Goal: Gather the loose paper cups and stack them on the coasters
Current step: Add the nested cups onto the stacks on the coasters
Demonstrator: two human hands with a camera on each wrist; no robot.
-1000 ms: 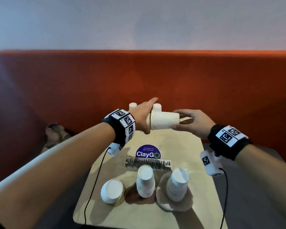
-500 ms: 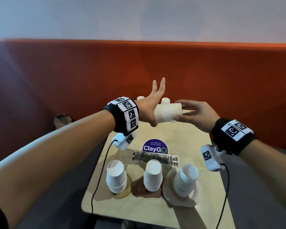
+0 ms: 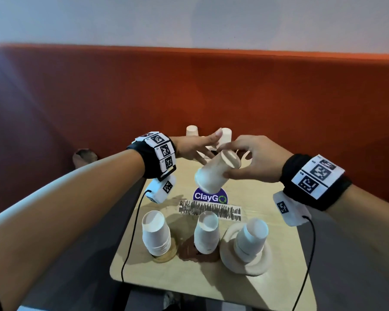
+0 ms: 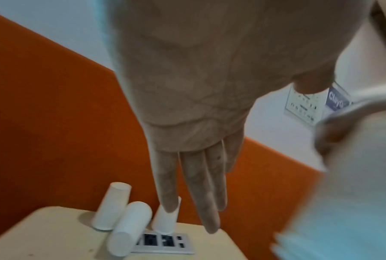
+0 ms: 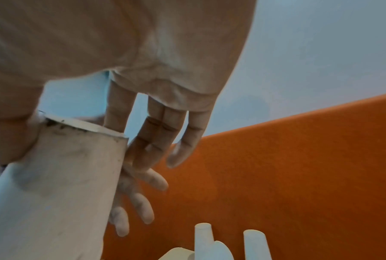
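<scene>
My right hand (image 3: 231, 163) pinches a white paper cup (image 3: 215, 175) near its base and holds it tilted above the table, rim down and toward me. In the right wrist view that cup (image 5: 65, 176) sits between thumb and index finger. My left hand (image 3: 200, 147) is open with straight fingers (image 4: 187, 184), stretched over the far cups. Two of those far cups stand upside down (image 4: 112, 207) (image 4: 165, 219) and one lies on its side (image 4: 129, 228). Near me, stacks of upturned cups stand on coasters: left stack (image 3: 156, 232), middle stack (image 3: 206, 234), right stack (image 3: 250, 239).
The small wooden table (image 3: 267, 288) carries a ClayGo sticker (image 3: 210, 196) and a barcode strip in its middle. An orange padded bench back (image 3: 279, 97) runs behind the far edge. Cables hang from both wrist cameras along the table's sides.
My left hand has left the cup's rim and dropped forward over the far cups. The right hand has pulled the cup nearer and tipped it rim down.
</scene>
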